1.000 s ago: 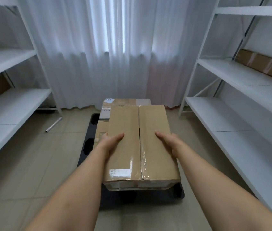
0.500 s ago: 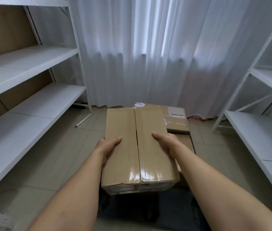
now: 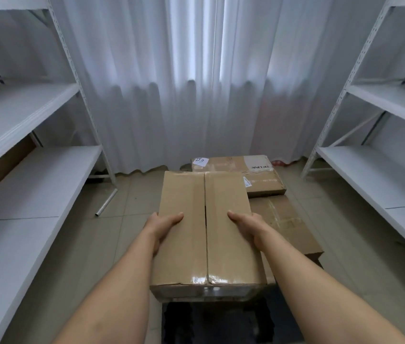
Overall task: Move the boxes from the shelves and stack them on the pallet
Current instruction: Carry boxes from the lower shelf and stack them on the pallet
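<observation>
Our thumbs hooked over the taped cardboard box (image 3: 206, 227), left hand (image 3: 161, 223) and right hand (image 3: 248, 223) gripping its sides, black pallet (image 3: 211, 321) beneath them, stacked cartons (image 3: 266, 180) just beyond our fingertips.

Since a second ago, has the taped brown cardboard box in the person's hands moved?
Yes. The taped brown cardboard box now sits left of the stacked boxes on the black pallet, which it earlier covered; the camera turned too.

Brown cardboard box (image 3: 206, 229) w/ clear shiny tape, black pallet (image 3: 216, 321), white shelves (image 3: 30, 184) & curtain (image 3: 196, 83), beige tile floor (image 3: 112, 234)
</observation>
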